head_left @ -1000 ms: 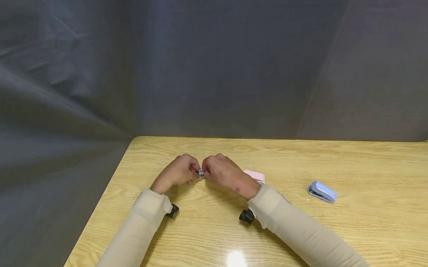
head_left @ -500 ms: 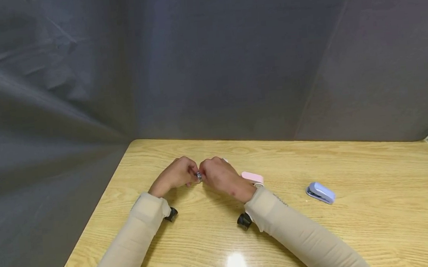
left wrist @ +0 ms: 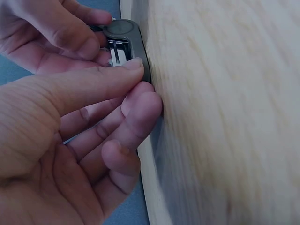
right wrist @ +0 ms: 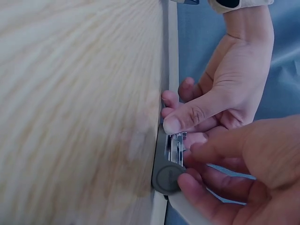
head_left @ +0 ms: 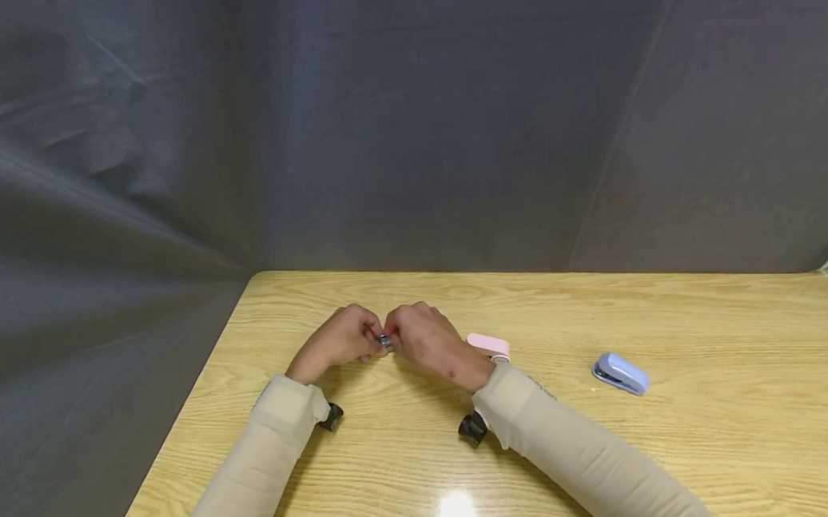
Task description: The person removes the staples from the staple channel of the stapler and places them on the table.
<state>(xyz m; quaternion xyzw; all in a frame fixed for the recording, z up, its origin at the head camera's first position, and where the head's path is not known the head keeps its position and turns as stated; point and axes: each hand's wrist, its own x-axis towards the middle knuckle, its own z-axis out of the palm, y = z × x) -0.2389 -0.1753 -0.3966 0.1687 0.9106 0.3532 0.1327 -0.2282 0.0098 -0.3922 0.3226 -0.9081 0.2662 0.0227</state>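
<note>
A small grey stapler (right wrist: 161, 157) is held between both hands above the table, its metal staple channel (right wrist: 176, 149) exposed beside the round hinge. Thumb and fingers of my left hand (head_left: 342, 340) pinch one end of the stapler's base. My right hand (head_left: 427, 339) has curled fingers at the hinge and channel. In the right wrist view, a pale arm of the stapler (right wrist: 188, 212) swings away below the hinge, partly behind the right fingers. Only a bit of the metal shows between the hands in the head view. Whether staples lie in the channel I cannot tell.
A pink stapler (head_left: 488, 343) lies just beyond the right wrist, partly hidden by it. Farther right on the wooden table (head_left: 400, 468) is a light blue stapler (head_left: 621, 374). Dark cloth (head_left: 412, 130) hangs behind the table and along its left side.
My right hand has shifted slightly left, closer to the left hand, and less of the metal part shows between them. Small finger movements occur around it; the other staplers stay put.
</note>
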